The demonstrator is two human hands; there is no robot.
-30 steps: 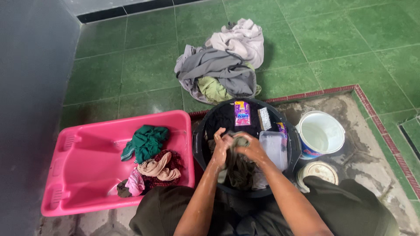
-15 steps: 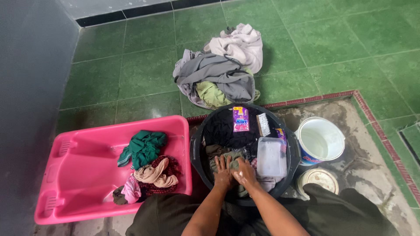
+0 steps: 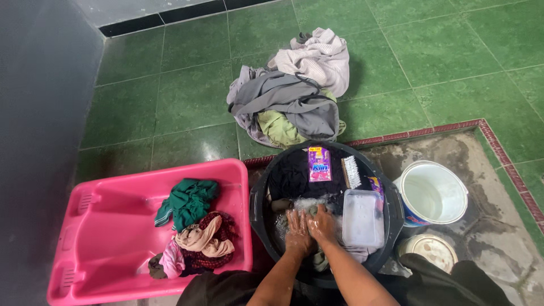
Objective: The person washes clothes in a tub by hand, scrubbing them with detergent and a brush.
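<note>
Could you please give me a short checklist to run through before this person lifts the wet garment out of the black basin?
1. Both hands on the cloth: left hand and right hand press side by side on the wet garment in the suds. Ok.
2. Firm grip: fingers are partly under the foam. Cannot tell.
3. Room in the pink tub: its left half is bare. Ok.
4. Black basin rim free: a detergent sachet, scrub brush and clear plastic box lie over it. Not ok.
5. Rinse water in the white bucket: level unclear. Cannot tell.
</note>
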